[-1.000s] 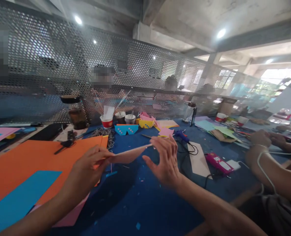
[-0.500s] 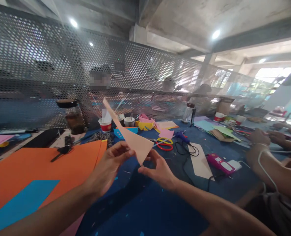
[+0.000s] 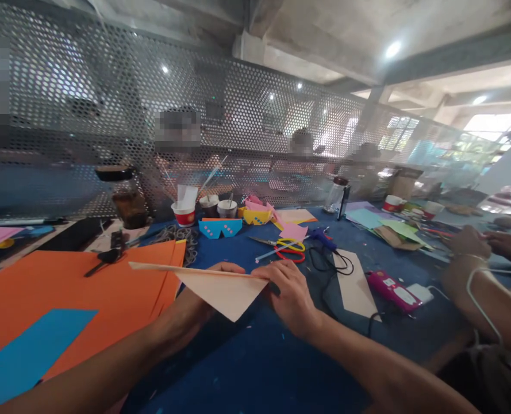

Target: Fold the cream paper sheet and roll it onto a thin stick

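Note:
A folded sheet of peach paper (image 3: 227,290) hangs above the blue table, its long strip reaching left and a triangular point facing down. My left hand (image 3: 210,282) is closed on the paper from behind, and most of its fingers are hidden by it. At the right corner, my right hand (image 3: 292,290) pinches the paper, fingers curled over the top edge. Just beyond my hands lie scissors (image 3: 287,247) with yellow and red handles and a thin pale blue stick (image 3: 275,252).
Orange sheets (image 3: 121,282) with a blue strip (image 3: 39,348) lie at left. Blue paper glasses (image 3: 221,227), cups (image 3: 183,214) and a jar (image 3: 123,198) stand behind. A blue glue gun (image 3: 323,237), cream card (image 3: 354,284) and magenta device (image 3: 394,290) are at right, near another person's arms (image 3: 475,276).
The peach paper has turned, its strip swinging down from upright to nearly level leftward. My left hand has gone behind it; my right hand has moved up to its right corner.

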`<state>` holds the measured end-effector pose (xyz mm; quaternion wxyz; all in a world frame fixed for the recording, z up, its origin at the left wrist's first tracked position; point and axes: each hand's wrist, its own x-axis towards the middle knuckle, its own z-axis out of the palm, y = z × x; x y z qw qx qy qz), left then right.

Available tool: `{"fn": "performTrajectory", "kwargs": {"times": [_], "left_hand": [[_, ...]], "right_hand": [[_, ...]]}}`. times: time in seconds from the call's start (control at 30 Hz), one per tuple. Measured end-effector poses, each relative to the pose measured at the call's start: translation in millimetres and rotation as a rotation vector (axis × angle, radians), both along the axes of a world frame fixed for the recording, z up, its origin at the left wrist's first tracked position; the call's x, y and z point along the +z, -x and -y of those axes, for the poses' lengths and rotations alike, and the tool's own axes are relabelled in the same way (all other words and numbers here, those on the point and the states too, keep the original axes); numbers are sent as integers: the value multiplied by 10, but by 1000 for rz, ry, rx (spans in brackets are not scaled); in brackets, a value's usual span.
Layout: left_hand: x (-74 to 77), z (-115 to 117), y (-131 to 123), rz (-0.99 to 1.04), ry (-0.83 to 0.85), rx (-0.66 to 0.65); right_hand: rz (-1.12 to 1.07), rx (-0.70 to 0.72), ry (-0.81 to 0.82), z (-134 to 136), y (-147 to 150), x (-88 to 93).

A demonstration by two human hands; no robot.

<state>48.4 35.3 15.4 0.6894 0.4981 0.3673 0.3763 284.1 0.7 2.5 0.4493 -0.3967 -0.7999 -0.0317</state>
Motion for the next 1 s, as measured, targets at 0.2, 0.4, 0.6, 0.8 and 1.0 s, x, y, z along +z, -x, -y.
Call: {"fn": "performTrajectory", "kwargs": {"times": [0.2,0.4,0.6,0.8,1.0], "left_hand": [[113,89,120,-1,130,-131],[-109,227,670,-312,158,-432],[260,36,770,-790,-624,76],[291,-192,409,-887,-584,-239],[167,-207,383,-858,-477,-171]], "right_hand": [[154,-131,-45,-79,-61,6],[221,-125,-63,-152,-57,-56],[255,-4,70,-134,53,-161],[241,9,98,-88,88,-166],[265,24,164,-43,70,-63]]}}
